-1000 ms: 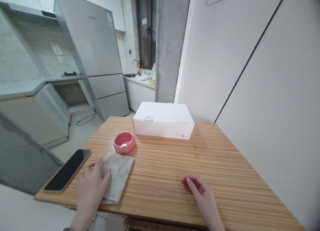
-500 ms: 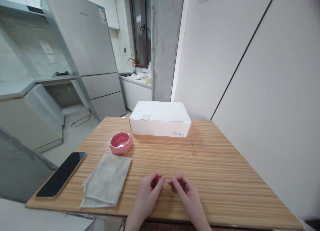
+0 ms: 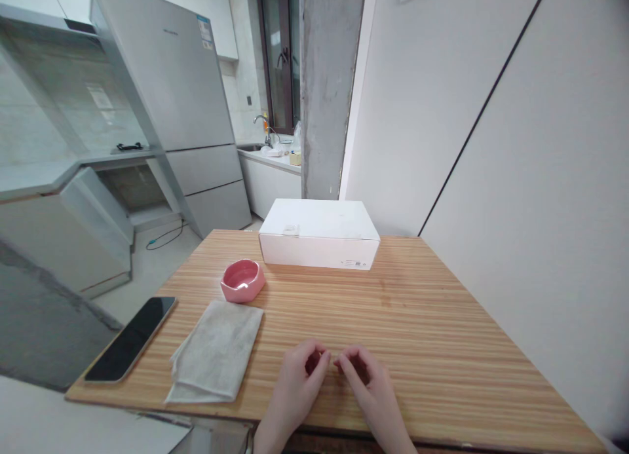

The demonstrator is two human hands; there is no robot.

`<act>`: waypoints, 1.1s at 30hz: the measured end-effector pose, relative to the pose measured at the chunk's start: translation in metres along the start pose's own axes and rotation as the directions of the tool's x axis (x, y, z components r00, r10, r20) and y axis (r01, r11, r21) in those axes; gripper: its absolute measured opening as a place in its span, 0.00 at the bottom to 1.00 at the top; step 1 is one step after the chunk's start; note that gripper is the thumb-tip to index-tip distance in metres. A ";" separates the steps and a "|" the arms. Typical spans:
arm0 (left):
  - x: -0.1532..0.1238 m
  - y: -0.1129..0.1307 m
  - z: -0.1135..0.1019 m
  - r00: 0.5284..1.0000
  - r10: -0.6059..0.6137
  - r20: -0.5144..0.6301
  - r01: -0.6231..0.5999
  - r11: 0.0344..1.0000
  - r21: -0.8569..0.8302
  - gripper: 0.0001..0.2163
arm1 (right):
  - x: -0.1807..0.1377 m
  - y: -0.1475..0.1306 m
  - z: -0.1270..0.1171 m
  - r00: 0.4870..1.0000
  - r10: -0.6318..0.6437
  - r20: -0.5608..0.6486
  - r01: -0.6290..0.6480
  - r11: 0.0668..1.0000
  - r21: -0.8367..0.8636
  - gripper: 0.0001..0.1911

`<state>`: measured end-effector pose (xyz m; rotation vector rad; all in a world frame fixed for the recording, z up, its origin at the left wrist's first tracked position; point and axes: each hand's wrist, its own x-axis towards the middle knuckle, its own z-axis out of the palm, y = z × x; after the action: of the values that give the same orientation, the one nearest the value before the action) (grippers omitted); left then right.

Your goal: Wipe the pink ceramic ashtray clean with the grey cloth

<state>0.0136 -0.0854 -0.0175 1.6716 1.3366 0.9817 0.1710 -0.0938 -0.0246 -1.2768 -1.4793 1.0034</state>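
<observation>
Fingers [image 3: 322,362] still curled together, unmoved; cloth [image 3: 216,349] untouched beside them

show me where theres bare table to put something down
Widest bare wood lies right of both hands, between the white box and the table near edge. Crowded left side: pink bowl, grey cloth, phone.
</observation>
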 end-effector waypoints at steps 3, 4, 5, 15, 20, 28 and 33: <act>0.000 0.000 0.000 1.000 0.011 -0.008 -0.011 1.000 0.013 0.12 | 0.000 0.000 0.001 1.000 -0.010 0.001 0.010 1.000 0.005 0.16; 0.000 0.000 0.000 1.000 0.013 -0.008 -0.013 1.000 0.014 0.12 | 0.000 0.000 0.000 1.000 -0.010 -0.001 0.010 1.000 0.006 0.16; 0.000 0.000 0.000 1.000 0.013 -0.013 -0.013 1.000 0.014 0.12 | 0.000 0.000 0.000 1.000 -0.010 -0.005 0.010 1.000 0.006 0.16; -0.001 -0.001 0.001 1.000 0.012 -0.021 -0.012 0.999 0.033 0.11 | -0.001 0.002 0.001 1.000 -0.007 0.007 0.007 1.000 0.012 0.14; 0.000 -0.001 0.001 1.000 0.014 -0.013 -0.014 1.000 0.020 0.11 | -0.001 0.003 0.001 1.000 -0.008 0.001 0.008 1.000 0.006 0.14; 0.000 -0.001 0.001 1.000 0.005 -0.009 -0.005 0.999 0.038 0.12 | -0.001 0.004 0.001 1.000 -0.008 -0.024 0.007 0.998 -0.057 0.17; 0.000 -0.002 0.001 1.000 0.006 -0.007 -0.006 0.999 0.052 0.12 | 0.000 0.005 0.002 0.999 -0.019 -0.037 0.016 0.997 -0.081 0.18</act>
<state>0.0136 -0.0855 -0.0202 1.7129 1.3727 0.9648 0.1700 -0.0935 -0.0306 -1.3307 -1.5125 0.9111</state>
